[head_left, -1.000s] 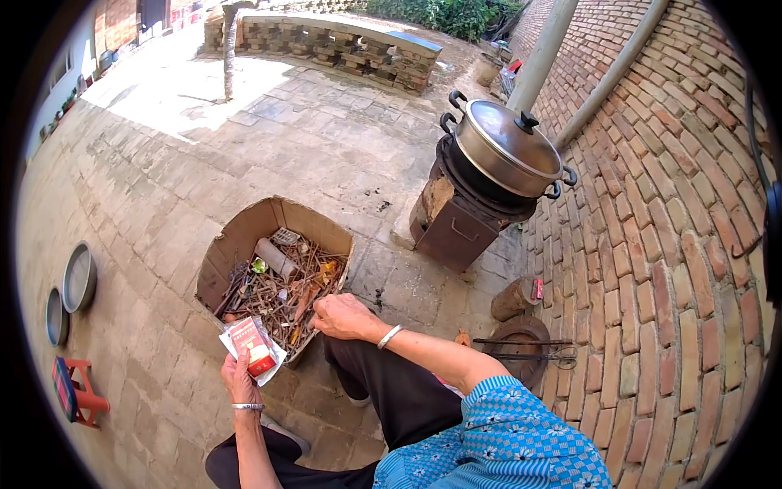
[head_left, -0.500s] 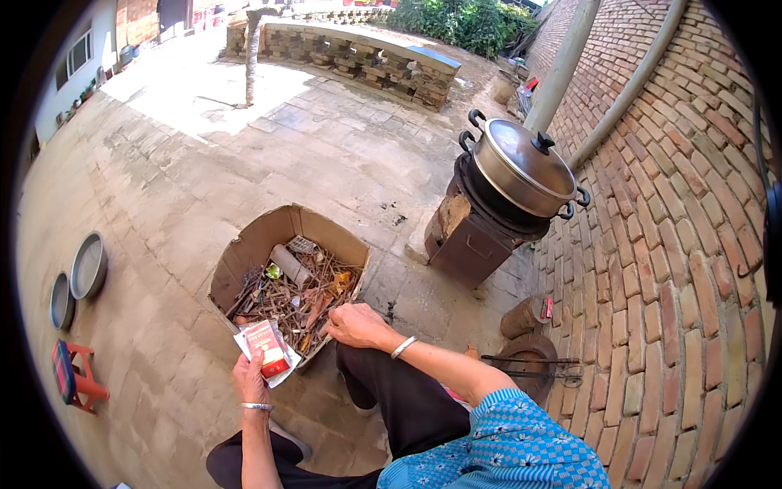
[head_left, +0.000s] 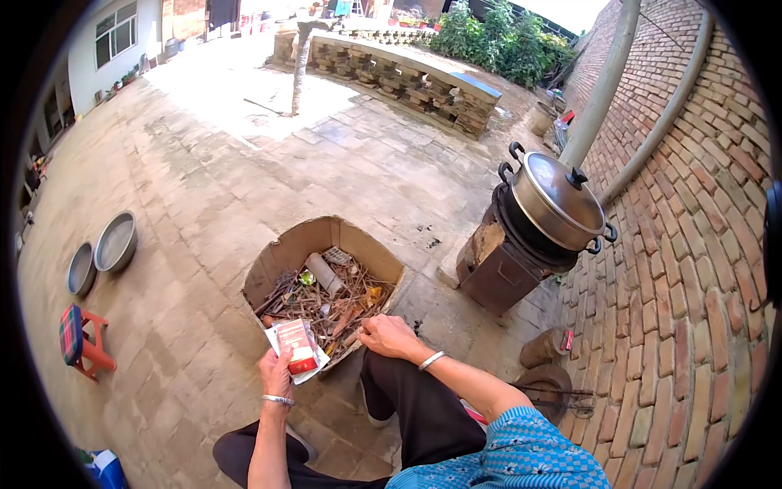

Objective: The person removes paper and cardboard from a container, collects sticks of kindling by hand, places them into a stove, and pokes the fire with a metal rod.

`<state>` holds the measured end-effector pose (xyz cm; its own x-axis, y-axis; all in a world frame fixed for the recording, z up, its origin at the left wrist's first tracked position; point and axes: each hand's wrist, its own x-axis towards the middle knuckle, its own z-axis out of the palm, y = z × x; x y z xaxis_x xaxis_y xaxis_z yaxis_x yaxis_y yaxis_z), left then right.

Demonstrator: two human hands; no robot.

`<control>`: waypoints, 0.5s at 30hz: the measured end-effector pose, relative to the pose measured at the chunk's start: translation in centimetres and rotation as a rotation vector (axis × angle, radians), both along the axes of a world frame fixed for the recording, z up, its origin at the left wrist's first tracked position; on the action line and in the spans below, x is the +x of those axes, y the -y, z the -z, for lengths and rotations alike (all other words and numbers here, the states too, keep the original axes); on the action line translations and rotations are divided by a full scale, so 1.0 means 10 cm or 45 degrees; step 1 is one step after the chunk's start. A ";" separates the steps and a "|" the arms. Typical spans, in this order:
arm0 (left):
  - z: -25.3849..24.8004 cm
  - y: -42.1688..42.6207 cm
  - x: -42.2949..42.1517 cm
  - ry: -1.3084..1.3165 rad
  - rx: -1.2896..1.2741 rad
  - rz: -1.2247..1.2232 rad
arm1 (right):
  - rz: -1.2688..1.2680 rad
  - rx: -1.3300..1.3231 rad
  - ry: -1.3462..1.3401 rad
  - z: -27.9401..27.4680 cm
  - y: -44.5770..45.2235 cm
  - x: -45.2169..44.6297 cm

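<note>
My left hand (head_left: 275,371) grips a flat red and white packet (head_left: 296,341), with white paper showing under it. They are held over the near left edge of a cardboard box (head_left: 330,232). Inside the box lie dry twigs (head_left: 297,303), a grey-brown cylinder (head_left: 325,275) and scraps of wrapper. My right hand (head_left: 391,336) is closed by my knee at the box's near right corner. Its fingertips are pinched together, and whatever may be in them is hidden or too small to name.
Ahead on the right stands a stove (head_left: 498,273) bearing a large lidded pot (head_left: 562,196). A brick wall (head_left: 660,301) runs along the right. Beside it stands a short log (head_left: 542,347) with a small red box (head_left: 567,340) on top. Leftward are two metal basins (head_left: 116,242) and a stool (head_left: 94,346).
The view has shifted up and left, so the whole scene sits further right and lower. My left hand still has the packet, and my right hand stays closed by the knee.
</note>
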<state>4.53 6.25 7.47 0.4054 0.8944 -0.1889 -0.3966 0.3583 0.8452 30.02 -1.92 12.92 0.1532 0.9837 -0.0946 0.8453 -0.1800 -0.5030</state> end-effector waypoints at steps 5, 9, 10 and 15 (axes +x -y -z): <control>0.03 0.01 -0.03 -0.074 -0.018 -0.016 | -0.028 -0.127 0.034 -0.02 -0.04 -0.01; 0.02 0.01 -0.03 -0.075 -0.045 -0.037 | -0.015 -0.082 0.024 -0.09 -0.04 -0.05; 0.03 0.00 -0.03 -0.084 -0.055 -0.026 | -0.026 -0.084 0.020 -0.10 -0.05 -0.06; 0.00 0.00 -0.02 -0.067 -0.048 -0.031 | -0.012 -0.102 -0.110 -0.10 -0.08 -0.03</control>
